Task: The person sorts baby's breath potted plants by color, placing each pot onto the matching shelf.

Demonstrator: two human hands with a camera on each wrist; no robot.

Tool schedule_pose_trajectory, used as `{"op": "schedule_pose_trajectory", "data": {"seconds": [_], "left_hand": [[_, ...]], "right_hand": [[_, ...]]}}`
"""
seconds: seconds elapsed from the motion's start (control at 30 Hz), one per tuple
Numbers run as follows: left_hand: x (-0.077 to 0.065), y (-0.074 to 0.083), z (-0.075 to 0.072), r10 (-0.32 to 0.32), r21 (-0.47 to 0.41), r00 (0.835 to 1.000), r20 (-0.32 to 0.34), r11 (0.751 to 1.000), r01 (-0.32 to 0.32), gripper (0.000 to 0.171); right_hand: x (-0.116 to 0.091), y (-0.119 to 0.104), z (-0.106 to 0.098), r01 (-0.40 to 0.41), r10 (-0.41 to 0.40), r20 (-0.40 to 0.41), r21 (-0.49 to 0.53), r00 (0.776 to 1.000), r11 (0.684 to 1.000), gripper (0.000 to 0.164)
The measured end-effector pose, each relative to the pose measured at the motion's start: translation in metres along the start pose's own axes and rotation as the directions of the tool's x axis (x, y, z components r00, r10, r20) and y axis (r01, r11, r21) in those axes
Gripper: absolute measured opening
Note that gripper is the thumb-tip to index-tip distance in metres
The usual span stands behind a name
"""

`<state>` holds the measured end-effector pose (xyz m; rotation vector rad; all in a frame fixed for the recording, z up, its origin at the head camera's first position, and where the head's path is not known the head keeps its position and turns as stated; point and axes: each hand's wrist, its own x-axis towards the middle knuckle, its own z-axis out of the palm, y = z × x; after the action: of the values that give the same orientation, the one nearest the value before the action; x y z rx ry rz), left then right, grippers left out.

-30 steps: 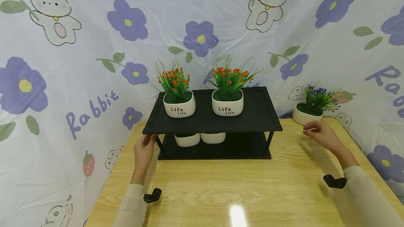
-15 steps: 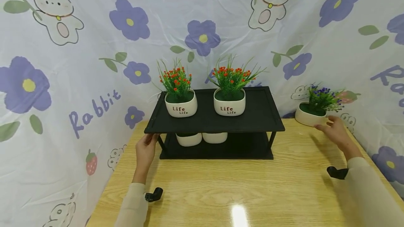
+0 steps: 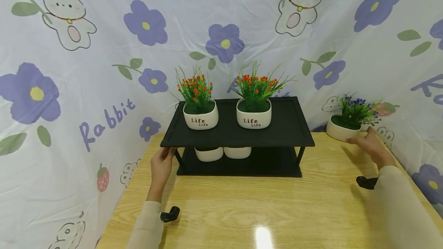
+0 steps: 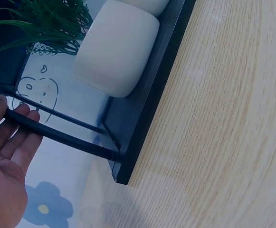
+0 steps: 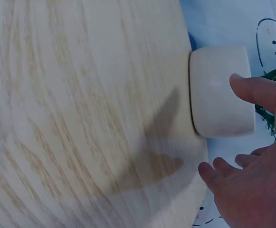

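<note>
A two-tier black shelf [image 3: 225,138] stands on the table. My left hand [image 3: 161,166] is at its left end, and in the left wrist view the thumb and fingers hold the slim black post [image 4: 64,137] there. At the right back sits a white pot [image 3: 340,132] with blue-purple artificial flowers [image 3: 360,108]. My right hand [image 3: 373,149] is beside this pot, thumb at its front. In the right wrist view the thumb [image 5: 254,89] overlaps the pot, while the other fingers [image 5: 211,173] are spread apart from its side. Thumb contact is unclear.
Two white "Life" pots with red flowers, one left [image 3: 201,120] and one right [image 3: 254,119], stand on the top tier. Two white pots [image 3: 209,154] show on the lower tier, their tops hidden. A patterned cloth [image 3: 104,68] hangs behind the wooden table [image 3: 235,206].
My right hand has moved right and back to the pot with purple flowers, opening around its right side. My left hand stays at the shelf's left end. The head view shifts slightly.
</note>
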<state>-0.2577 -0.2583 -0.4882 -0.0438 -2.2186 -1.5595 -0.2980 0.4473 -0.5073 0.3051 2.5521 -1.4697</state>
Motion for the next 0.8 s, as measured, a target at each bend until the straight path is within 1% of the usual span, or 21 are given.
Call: {"op": "schedule_pose_trajectory", "data": {"seconds": [0.07, 0.17, 0.3, 0.4, 0.47, 0.57, 0.63, 0.73, 0.8], "left_hand": [[-0.001, 0.0, 0.0, -0.001, 0.0, 1.0, 0.002, 1.0, 0.001, 0.033], [-0.001, 0.001, 0.0, 0.0, -0.001, 1.0, 0.002, 1.0, 0.0, 0.033], [0.0, 0.001, 0.0, 0.002, -0.002, 1.0, 0.0, 1.0, -0.002, 0.033], [0.0, 0.0, 0.0, -0.003, -0.001, 1.0, -0.005, 1.0, 0.003, 0.033], [0.0, -0.002, 0.0, -0.014, 0.0, 1.0, -0.011, 1.0, 0.014, 0.032], [0.001, -0.005, 0.002, -0.023, 0.0, 0.999, -0.023, 1.0, 0.023, 0.033], [0.002, -0.007, 0.003, -0.022, 0.002, 0.999, -0.029, 1.0, 0.022, 0.033], [0.003, -0.01, 0.005, -0.011, 0.008, 0.999, -0.033, 1.0, 0.011, 0.033], [0.003, -0.011, 0.006, -0.005, 0.01, 0.999, -0.032, 1.0, 0.006, 0.033]], "right_hand": [[0.002, 0.003, 0.002, 0.0, -0.001, 0.01, 0.016, 1.0, 1.0, 0.113], [0.004, 0.005, 0.006, 0.022, -0.022, 0.013, 0.041, 1.0, 0.999, 0.113], [0.004, 0.001, 0.008, 0.035, -0.034, -0.017, 0.053, 0.999, 0.998, 0.111], [0.003, -0.004, 0.01, 0.041, -0.04, -0.031, 0.045, 0.999, 0.998, 0.108], [0.003, -0.005, 0.012, 0.057, -0.057, -0.024, 0.034, 0.998, 0.998, 0.104], [0.006, -0.005, 0.016, 0.086, -0.085, -0.018, 0.032, 0.996, 0.996, 0.099], [0.008, -0.004, 0.019, 0.09, -0.089, -0.026, 0.028, 0.996, 0.996, 0.098], [0.011, -0.003, 0.025, 0.126, -0.122, -0.053, 0.073, 0.991, 0.989, 0.094], [0.012, -0.004, 0.029, 0.143, -0.139, -0.051, 0.102, 0.989, 0.984, 0.098]]}}
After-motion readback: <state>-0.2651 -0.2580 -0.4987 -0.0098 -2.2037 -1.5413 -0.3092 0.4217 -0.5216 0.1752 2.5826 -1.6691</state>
